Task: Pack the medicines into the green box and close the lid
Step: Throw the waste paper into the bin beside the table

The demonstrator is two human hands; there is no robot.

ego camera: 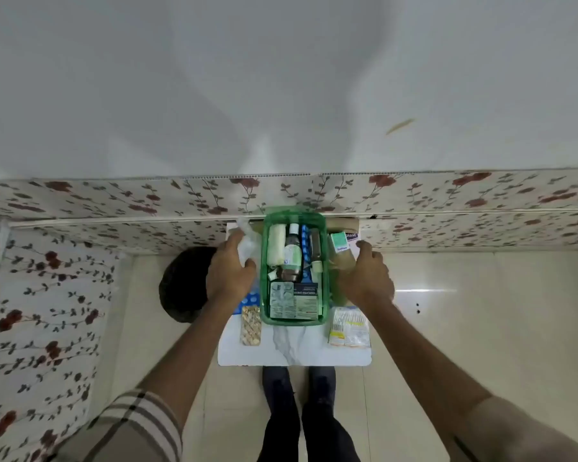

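while packed: 1 green box point(266, 261), 2 hands point(230, 271) alongside

Floral wallpaper point(114, 198) – dark round stool point(184, 285) on tiled floor point(464, 328) – white wall point(281, 78)

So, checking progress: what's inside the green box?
The green box holds a white roll, a brown bottle and blister strips; anything beneath them is hidden.

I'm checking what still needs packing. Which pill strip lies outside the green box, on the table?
The strip of tan round tablets, lying flat on the white table just left of the green plastic box. The silvery blister strip is already inside the box.
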